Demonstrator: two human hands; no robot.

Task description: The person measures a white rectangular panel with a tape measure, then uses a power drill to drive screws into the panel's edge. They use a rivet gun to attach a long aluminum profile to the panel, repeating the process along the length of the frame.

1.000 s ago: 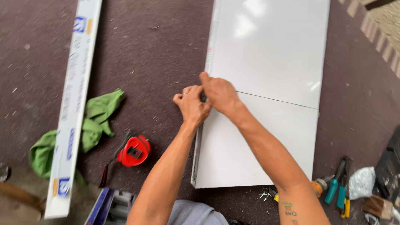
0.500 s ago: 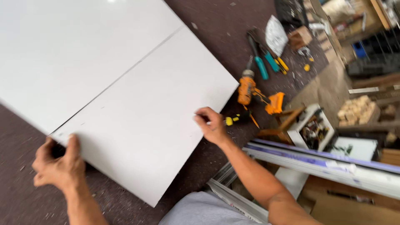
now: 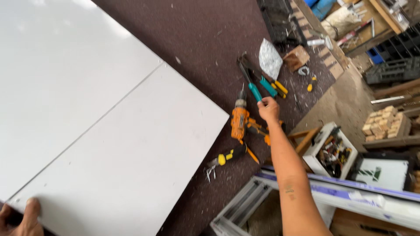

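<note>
Screwdriver [image 3: 254,91], teal handle, lies on the dark floor [image 3: 210,39] w/ other tools just past the orange drill [image 3: 239,122]. Right hand [image 3: 268,109] has left the panel edge since 0.5 s ago & now reaches it, fingers closing on the handle; grip not yet certain. Left hand [image 3: 22,216] still clamped on the white panel [image 3: 122,148] corner. Camera has swung right, toward the tools.

Two panels [image 3: 100,131] flat on floor [image 3: 210,39], edge to edge, filling left. Left hand [image 3: 19,216] at near corner of panel. Right of panels: cordless drill [image 3: 240,122], right hand [image 3: 267,109] just beside, touching screwdriver [image 3: 253,89]. Pliers [image 3: 229,157] nearer. Parts box [image 3: 332,150] farther right.
</note>
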